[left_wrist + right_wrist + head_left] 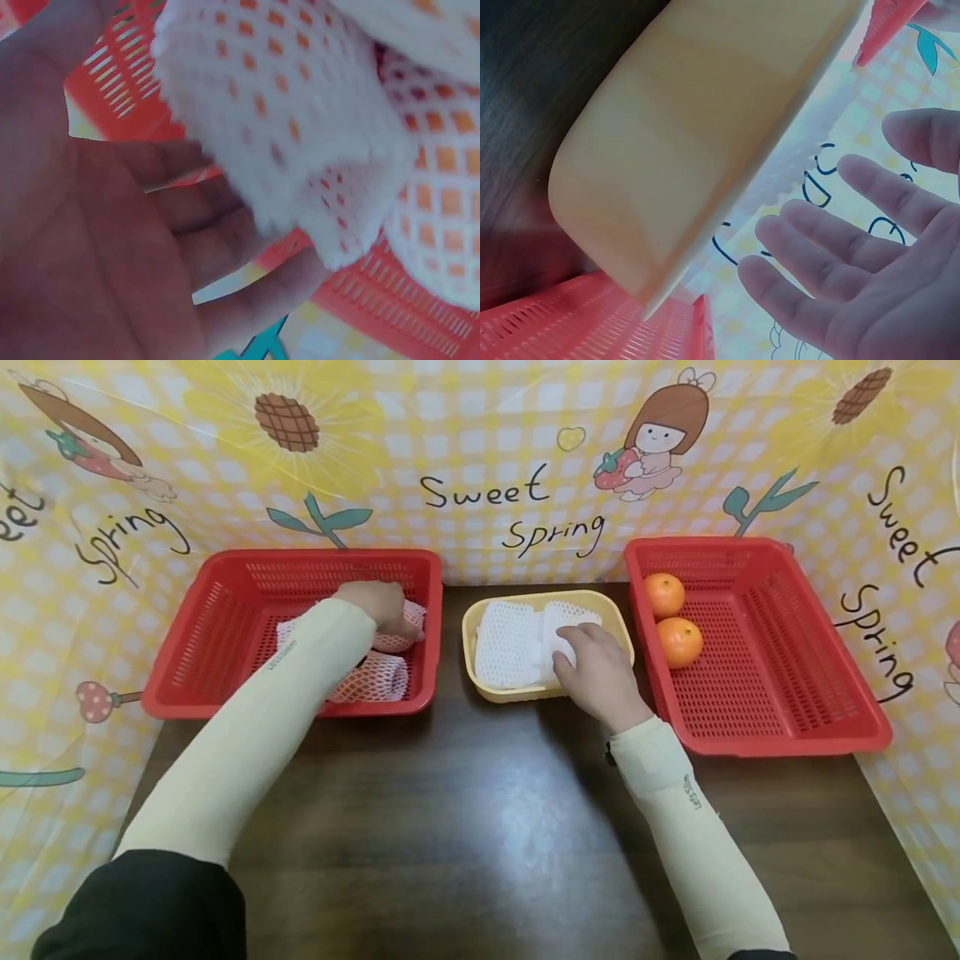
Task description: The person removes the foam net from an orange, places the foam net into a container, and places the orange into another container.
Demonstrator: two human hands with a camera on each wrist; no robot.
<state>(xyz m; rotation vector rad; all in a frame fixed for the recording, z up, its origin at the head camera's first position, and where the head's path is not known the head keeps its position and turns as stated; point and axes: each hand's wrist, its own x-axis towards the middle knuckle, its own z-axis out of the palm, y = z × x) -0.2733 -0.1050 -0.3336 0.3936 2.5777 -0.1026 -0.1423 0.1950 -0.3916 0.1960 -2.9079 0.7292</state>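
My left hand (375,606) reaches into the left red basket (187,647). In the left wrist view its loosely bent fingers (217,247) lie against a white foam net sleeve (255,112) with orange fruit showing through; the fingertips are partly hidden behind it. Beside it lies another netted orange (446,195). My right hand (600,677) hovers over the yellow tub (491,695), which holds stacked white foam net sleeves (506,643). Its fingers are spread and relaxed, with nothing seen between them in the right wrist view.
At the right, another red basket (772,747) holds two bare oranges, one (664,595) behind the other (679,642), along its left wall. All three containers stand at the back of the dark wooden table (450,827), against a yellow checked cloth (480,410).
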